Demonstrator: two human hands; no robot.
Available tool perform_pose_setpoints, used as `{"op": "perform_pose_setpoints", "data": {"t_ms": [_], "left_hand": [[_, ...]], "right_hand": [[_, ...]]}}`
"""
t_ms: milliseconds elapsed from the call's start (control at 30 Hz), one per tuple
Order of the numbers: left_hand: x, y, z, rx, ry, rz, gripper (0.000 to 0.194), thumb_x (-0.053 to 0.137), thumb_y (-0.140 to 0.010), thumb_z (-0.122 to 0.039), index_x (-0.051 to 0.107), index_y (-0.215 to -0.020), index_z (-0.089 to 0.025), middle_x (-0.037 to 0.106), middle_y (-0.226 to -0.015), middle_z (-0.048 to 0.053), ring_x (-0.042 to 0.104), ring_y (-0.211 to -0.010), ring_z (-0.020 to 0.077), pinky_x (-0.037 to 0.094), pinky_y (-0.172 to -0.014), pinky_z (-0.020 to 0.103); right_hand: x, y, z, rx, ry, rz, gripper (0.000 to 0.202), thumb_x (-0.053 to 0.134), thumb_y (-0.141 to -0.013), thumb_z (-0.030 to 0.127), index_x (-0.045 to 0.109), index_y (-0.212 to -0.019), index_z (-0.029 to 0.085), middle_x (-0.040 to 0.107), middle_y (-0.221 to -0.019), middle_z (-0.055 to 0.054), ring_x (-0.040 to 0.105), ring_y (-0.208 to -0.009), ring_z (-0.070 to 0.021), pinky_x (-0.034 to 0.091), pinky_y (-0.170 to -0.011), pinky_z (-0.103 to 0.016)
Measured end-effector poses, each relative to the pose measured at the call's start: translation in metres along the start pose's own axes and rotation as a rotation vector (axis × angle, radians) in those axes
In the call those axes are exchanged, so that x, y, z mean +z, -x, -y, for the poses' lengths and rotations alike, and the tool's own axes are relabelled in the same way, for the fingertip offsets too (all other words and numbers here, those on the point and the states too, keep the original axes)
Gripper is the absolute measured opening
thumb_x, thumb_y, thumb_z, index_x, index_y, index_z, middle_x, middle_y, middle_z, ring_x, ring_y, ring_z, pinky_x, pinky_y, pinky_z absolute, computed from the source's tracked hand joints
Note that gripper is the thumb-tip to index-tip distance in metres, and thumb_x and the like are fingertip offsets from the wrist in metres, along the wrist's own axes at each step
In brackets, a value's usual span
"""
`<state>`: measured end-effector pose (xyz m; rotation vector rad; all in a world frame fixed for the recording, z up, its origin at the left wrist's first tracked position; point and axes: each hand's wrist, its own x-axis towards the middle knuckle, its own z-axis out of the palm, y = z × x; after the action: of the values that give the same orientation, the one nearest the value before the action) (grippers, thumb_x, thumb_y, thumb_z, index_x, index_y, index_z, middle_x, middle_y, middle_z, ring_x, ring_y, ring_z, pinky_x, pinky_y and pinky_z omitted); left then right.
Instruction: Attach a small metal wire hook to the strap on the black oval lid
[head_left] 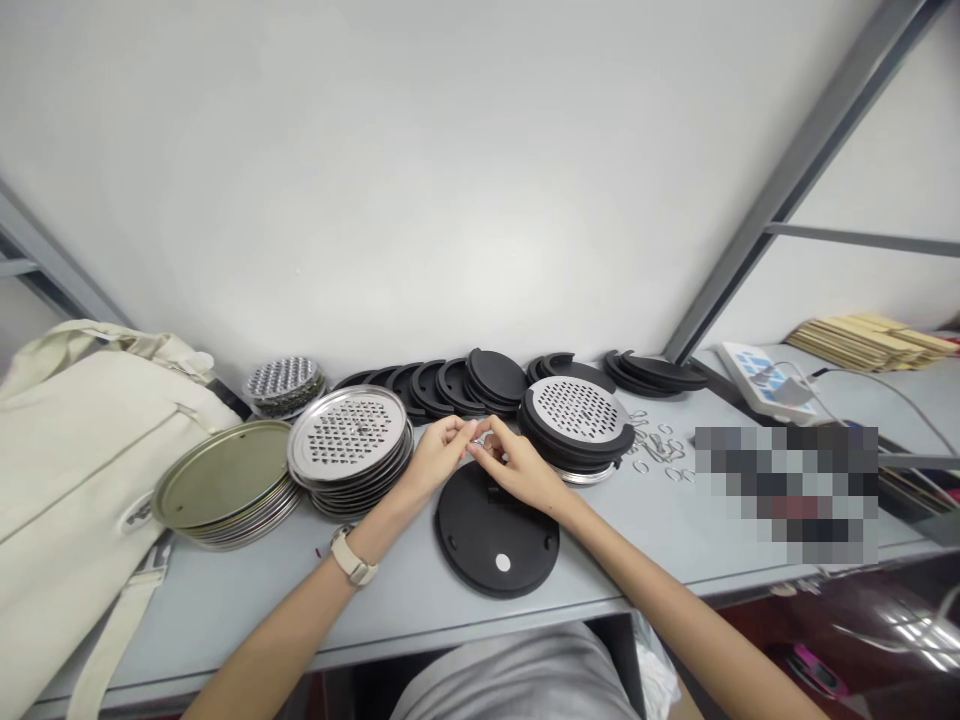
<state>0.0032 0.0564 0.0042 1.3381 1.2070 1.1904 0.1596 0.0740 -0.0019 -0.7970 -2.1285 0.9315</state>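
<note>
The left hand [444,452] and right hand [521,468] meet at the fingertips above the table [645,540]; each is mostly closed, thumb and fingers pinched on a small shiny metal piece [478,443], too small and too hidden to make out further. The piece is just above the far edge of a black disc [499,530], which lies flat between the forearms; a white dot [502,562] shows near its close edge, and the right hand partly covers its far side.

Left of the disc stands a stack of graters [347,435], silver on top; beyond it, at its left, are green-topped plates [229,475], just beside a cream bag [97,430]. To the right, a silver grater [577,408] sits on a dark stack; near that lie scattered rings and clips [660,447]. Black rims [435,385] lean in an overlapping row near the wall [450,180]; a pale watch [351,558] circles the left wrist.
</note>
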Motion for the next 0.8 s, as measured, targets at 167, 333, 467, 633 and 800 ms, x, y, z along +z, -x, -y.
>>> {"op": "perform_pose_setpoints", "data": {"t_ms": [167, 333, 467, 633, 800], "left_hand": [[-0.001, -0.001, -0.001, 0.060, -0.040, -0.063, 0.039, 0.060, -0.078, -0.050, 0.050, -0.067, -0.014, 0.043, -0.056, -0.005, 0.037, -0.047, 0.0049, 0.028, -0.045, 0.018], [-0.001, -0.002, 0.004, 0.000, 0.030, -0.126, 0.041, 0.050, -0.082, -0.054, 0.045, -0.070, -0.016, 0.048, -0.061, -0.004, 0.039, -0.045, 0.0048, 0.027, -0.042, 0.017], [-0.001, 0.000, 0.003, -0.019, 0.054, -0.114, 0.037, 0.050, -0.082, -0.051, 0.044, -0.071, -0.016, 0.049, -0.062, -0.003, 0.040, -0.045, 0.0051, 0.027, -0.041, 0.017], [-0.001, 0.002, -0.001, 0.003, 0.006, -0.034, 0.027, 0.054, -0.081, -0.041, 0.045, -0.074, -0.017, 0.050, -0.058, -0.005, 0.039, -0.044, 0.0047, 0.029, -0.043, 0.017], [0.005, 0.005, 0.003, 0.007, -0.094, 0.155, 0.017, 0.053, -0.082, -0.033, 0.048, -0.081, -0.016, 0.057, -0.063, -0.001, 0.045, -0.048, 0.0067, 0.035, -0.047, 0.019]], "right_hand": [[-0.001, 0.000, -0.001, -0.026, 0.020, 0.002, 0.013, 0.044, -0.090, 0.026, 0.045, -0.078, 0.020, 0.044, -0.061, 0.006, 0.043, -0.055, -0.0103, 0.035, -0.057, -0.022], [-0.002, 0.000, 0.003, -0.012, -0.035, -0.061, 0.015, 0.044, -0.090, 0.027, 0.045, -0.076, 0.020, 0.041, -0.061, 0.006, 0.040, -0.056, -0.0103, 0.035, -0.057, -0.022], [-0.002, 0.000, 0.006, -0.024, -0.031, -0.089, 0.018, 0.042, -0.091, 0.028, 0.044, -0.075, 0.020, 0.040, -0.061, 0.006, 0.039, -0.057, -0.0102, 0.033, -0.057, -0.022], [-0.004, 0.016, 0.007, -0.037, 0.077, -0.055, 0.024, 0.039, -0.093, 0.026, 0.041, -0.071, 0.020, 0.035, -0.059, 0.006, 0.034, -0.054, -0.0098, 0.030, -0.054, -0.023], [-0.012, 0.049, 0.000, -0.049, 0.231, -0.048, 0.023, 0.042, -0.092, 0.023, 0.037, -0.069, 0.021, 0.038, -0.061, 0.004, 0.040, -0.058, -0.0119, 0.031, -0.058, -0.024]]}}
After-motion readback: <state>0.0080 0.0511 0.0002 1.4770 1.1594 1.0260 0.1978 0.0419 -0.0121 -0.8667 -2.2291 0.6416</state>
